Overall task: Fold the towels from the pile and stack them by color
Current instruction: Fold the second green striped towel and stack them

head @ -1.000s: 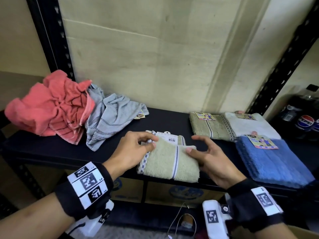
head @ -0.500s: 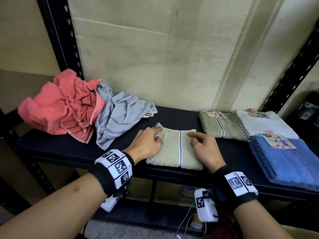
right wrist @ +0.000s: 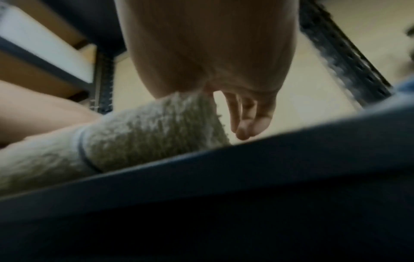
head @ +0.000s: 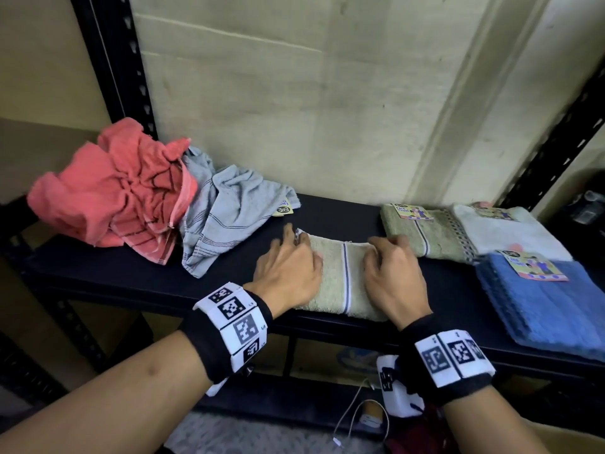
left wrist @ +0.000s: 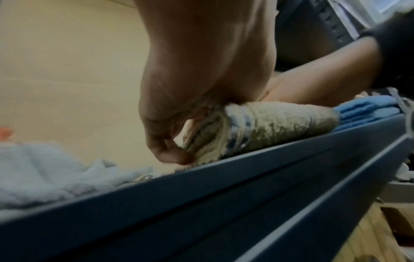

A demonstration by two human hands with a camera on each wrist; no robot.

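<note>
On the black shelf (head: 137,283), near its front edge: folded olive-green towel (head: 337,273) with a blue stripe, lying flat between both hands. Left hand (head: 288,273) over the towel's left end, thumb hooked under the layered edge in the left wrist view, so grasping that end. Right hand (head: 393,280) pressing down on the towel's right end, fingers bent over its far corner; two fingers hanging loose just past the edge in the right wrist view; whether actually pinching the cloth, cannot tell. Far left: crumpled coral-red towel (head: 108,194) heaped against an unfolded grey striped towel (head: 229,211). Right side: second folded olive towel (head: 435,237) touching a folded white towel (head: 510,234), with a folded blue towel (head: 550,306) in front of them, each bearing a paper label.
</note>
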